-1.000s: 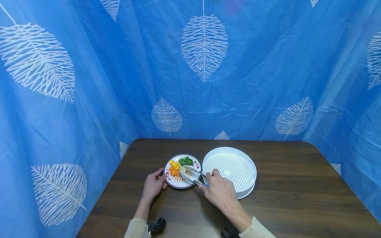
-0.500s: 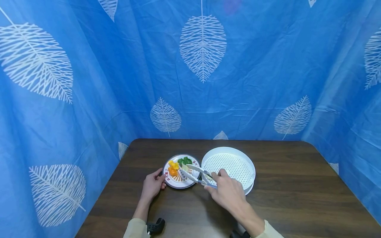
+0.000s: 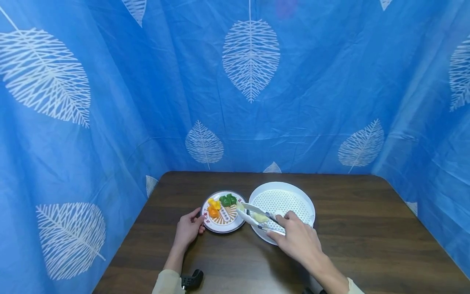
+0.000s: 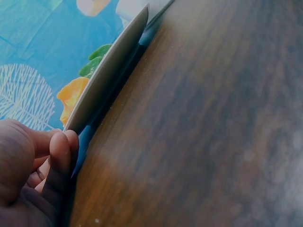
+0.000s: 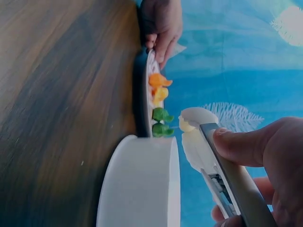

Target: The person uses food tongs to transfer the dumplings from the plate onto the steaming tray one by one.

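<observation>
My left hand (image 3: 189, 229) pinches the near-left rim of a small white plate (image 3: 221, 228) with red lettering and a dark edge. In the left wrist view the plate's rim sits between thumb and fingers, tilted in that view. On the plate lie orange and yellow pepper pieces (image 3: 213, 208) and green pepper pieces (image 3: 228, 199). My right hand (image 3: 299, 239) grips tongs (image 5: 236, 182) with white tips and grey handles. Between the tips is a pale yellow piece (image 5: 185, 124), held over the gap between plate and basket. Another pale piece (image 3: 260, 218) shows within the basket, behind the tongs.
A round white basket (image 3: 311, 204) with a perforated bottom stands directly right of the plate. Both are on a dark wooden table (image 3: 352, 228). A blue curtain (image 3: 312, 81) with white leaf prints surrounds the table at the back and sides.
The tongs have lifted off the plate and moved right to the basket's left rim, carrying the pale yellow piece. My left hand and the plate stay where they were.
</observation>
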